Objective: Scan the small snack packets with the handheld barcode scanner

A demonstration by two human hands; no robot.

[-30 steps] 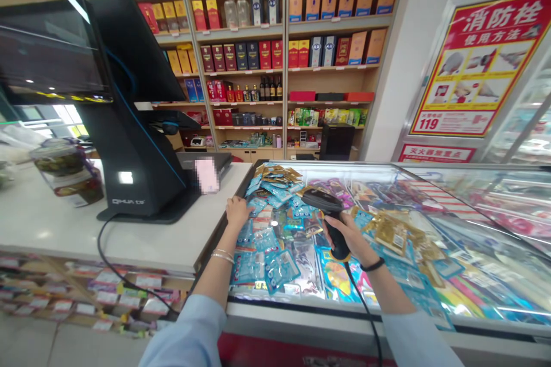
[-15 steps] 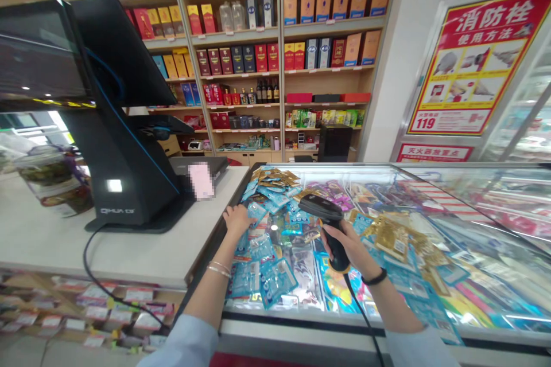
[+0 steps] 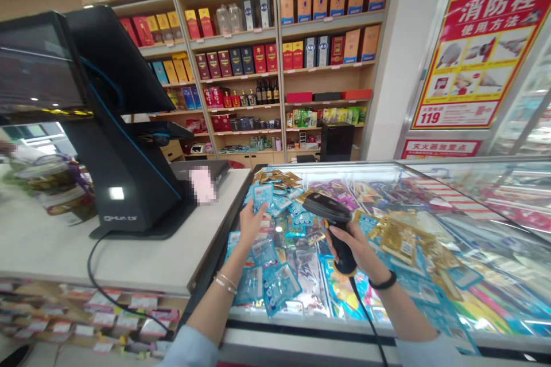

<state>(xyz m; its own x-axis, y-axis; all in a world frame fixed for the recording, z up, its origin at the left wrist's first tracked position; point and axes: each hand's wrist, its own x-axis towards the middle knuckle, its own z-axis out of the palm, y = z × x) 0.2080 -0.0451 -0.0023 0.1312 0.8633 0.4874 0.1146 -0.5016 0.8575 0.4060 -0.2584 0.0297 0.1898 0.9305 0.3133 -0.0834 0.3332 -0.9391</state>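
Observation:
My left hand (image 3: 250, 223) is closed on a small blue packet (image 3: 262, 196), held up above the glass top of the display case. Wrapped around the handle of a black barcode scanner (image 3: 328, 207) is my right hand (image 3: 355, 249); the scanner's head points left, toward the packets. Its cord (image 3: 365, 315) runs down to the front edge. Near my left forearm lie several loose blue packets (image 3: 280, 289). Behind the held packet is a pile of blue and gold packets (image 3: 279, 179). Gold packets (image 3: 398, 241) lie over blue ones to the right of my right hand.
On the left, a black checkout terminal (image 3: 129, 183) stands on a white counter (image 3: 172, 255), with a cable hanging over the edge. A jar (image 3: 60, 192) is beside it. Shelves of boxed bottles (image 3: 235, 63) line the back wall. A red sign (image 3: 482, 57) hangs at right.
My left hand has lifted a blue packet from beside the counter edge, moving up and slightly right. The scanner stays in my right hand, shifted a little right in view.

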